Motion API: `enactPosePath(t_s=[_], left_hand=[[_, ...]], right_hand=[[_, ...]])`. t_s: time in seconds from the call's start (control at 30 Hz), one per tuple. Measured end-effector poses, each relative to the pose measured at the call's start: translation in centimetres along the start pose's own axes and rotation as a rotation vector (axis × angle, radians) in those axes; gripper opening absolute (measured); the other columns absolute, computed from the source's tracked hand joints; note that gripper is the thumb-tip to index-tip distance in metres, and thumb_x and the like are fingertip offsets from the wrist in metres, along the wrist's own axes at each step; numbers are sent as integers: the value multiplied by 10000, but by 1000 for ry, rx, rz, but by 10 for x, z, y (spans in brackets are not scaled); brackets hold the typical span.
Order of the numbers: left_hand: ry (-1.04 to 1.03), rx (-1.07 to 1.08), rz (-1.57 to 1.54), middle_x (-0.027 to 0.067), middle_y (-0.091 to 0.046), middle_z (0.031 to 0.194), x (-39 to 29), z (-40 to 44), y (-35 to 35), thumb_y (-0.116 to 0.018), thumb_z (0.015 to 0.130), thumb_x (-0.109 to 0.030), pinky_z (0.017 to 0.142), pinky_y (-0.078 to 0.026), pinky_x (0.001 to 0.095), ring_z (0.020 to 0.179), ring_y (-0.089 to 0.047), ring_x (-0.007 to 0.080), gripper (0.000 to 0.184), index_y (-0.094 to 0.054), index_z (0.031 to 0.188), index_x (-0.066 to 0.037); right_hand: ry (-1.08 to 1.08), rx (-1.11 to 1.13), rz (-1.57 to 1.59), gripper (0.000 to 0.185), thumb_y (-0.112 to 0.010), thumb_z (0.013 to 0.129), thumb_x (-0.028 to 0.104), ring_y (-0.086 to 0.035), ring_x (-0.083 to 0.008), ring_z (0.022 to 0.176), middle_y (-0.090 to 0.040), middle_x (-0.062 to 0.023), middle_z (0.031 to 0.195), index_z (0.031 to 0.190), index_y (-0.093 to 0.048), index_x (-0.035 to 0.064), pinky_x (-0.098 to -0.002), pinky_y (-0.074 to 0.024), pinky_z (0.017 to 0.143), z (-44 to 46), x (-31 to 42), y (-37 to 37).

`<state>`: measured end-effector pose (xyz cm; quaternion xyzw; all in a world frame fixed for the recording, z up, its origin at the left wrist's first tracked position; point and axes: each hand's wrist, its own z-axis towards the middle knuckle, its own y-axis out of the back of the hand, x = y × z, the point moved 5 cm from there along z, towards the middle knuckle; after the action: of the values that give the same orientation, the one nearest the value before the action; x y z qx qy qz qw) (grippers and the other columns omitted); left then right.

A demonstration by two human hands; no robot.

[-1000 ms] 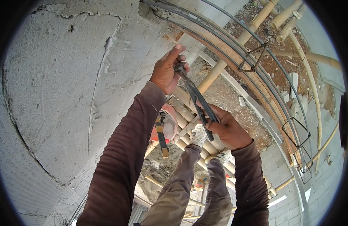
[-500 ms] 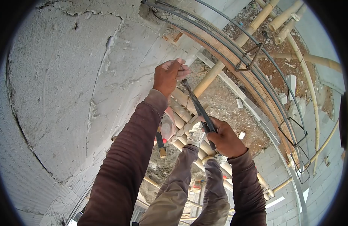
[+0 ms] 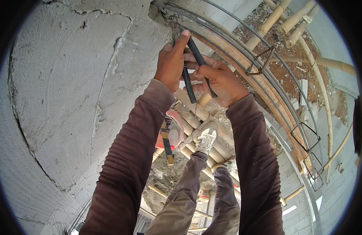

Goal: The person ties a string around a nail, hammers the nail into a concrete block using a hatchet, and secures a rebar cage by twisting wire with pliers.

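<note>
My right hand (image 3: 224, 80) grips a pair of black long-handled pincers (image 3: 197, 51). Its two handles are spread apart, with fingers between them. The jaws point up toward the ends of the dark steel bars (image 3: 212, 23) and are partly hidden by my left thumb. Beside the jaws, my left hand (image 3: 171, 64) is closed, thumb raised and pressed against the fingers; what it pinches there is hidden. Both hands nearly touch, next to the rough concrete wall (image 3: 71, 78) and the bars' upper end.
A curved wooden form board (image 3: 263, 96) runs beneath the bent bars and their square stirrups (image 3: 263, 60). Bamboo poles (image 3: 192, 111) lie under my feet, near a pink bucket (image 3: 175, 131) and a hanging wooden-tipped tool (image 3: 167, 147). Rubble ground (image 3: 283, 39) shows below.
My right hand has lifted the pincers up and left to the bar ends, and their handles have spread. My left hand has moved up slightly to meet them.
</note>
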<state>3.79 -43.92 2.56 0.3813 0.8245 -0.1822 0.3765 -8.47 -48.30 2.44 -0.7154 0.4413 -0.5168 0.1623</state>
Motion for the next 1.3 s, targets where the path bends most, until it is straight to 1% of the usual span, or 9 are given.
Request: enactPosePath(t_s=[0.1,0.33,0.43,0.53,0.6,0.73,0.93,1.03,1.3], left_hand=[[-31,-35,-14,86,-657,785,-16,17,4,-672,856,-579,487,-571,335,609,-640,172,564,-557,995,-44],[9,-50,-20,186,-665,912,-11,22,9,-697,841,-546,605,-625,422,736,-693,245,641,-487,1099,1],[15,-31,-70,199,-662,923,-11,25,8,-710,836,-532,602,-624,427,731,-691,255,638,-488,1093,9],[-58,-74,-61,243,-659,872,-17,19,5,-719,844,-450,512,-585,435,624,-669,281,635,-432,1070,69],[-59,-57,-72,243,-659,868,-18,22,4,-717,845,-449,512,-584,439,625,-668,280,619,-437,1068,56],[-44,-58,-87,247,-661,864,-20,16,1,-712,849,-437,509,-583,438,626,-665,277,590,-444,1056,46],[-24,-77,-103,210,-648,853,-18,24,2,-719,853,-388,505,-576,414,664,-668,275,555,-449,1069,46],[-83,-56,-67,209,-628,995,-14,31,5,-747,825,-452,590,-608,450,747,-672,271,661,-460,1149,47],[-100,-107,-56,88,-538,854,-20,24,6,-777,819,-418,486,-547,324,629,-587,149,551,-514,1044,10]], right_hand=[[1,16,15,387,-442,992,121,-615,-193,1094,-608,-109,1270,1361,-489,16,-386,-544,865,26,7,0],[-39,67,73,341,-430,995,110,-606,-225,1089,-585,-120,1286,1319,-496,26,-415,-519,891,36,3,4],[-45,61,51,340,-432,991,106,-603,-230,1094,-575,-123,1297,1317,-488,27,-419,-516,896,40,1,8],[-20,72,102,341,-449,982,108,-616,-236,1082,-588,-130,1256,1306,-500,14,-421,-531,891,40,0,10],[2,88,150,346,-478,966,110,-646,-243,1050,-619,-141,1174,1287,-529,-8,-418,-561,881,38,3,9],[-13,87,127,343,-489,969,116,-650,-262,1040,-616,-146,1170,1285,-528,-9,-432,-565,881,41,0,15],[-38,39,104,324,-492,965,104,-658,-282,1021,-615,-162,1162,1269,-519,-5,-437,-566,856,43,1,16],[-59,37,100,317,-498,961,100,-661,-286,1018,-615,-167,1161,1262,-514,2,-433,-566,841,43,0,15],[-117,167,306,258,-524,960,98,-667,-294,1010,-653,-169,1094,1212,-501,46,-455,-549,842,43,-15,11]])
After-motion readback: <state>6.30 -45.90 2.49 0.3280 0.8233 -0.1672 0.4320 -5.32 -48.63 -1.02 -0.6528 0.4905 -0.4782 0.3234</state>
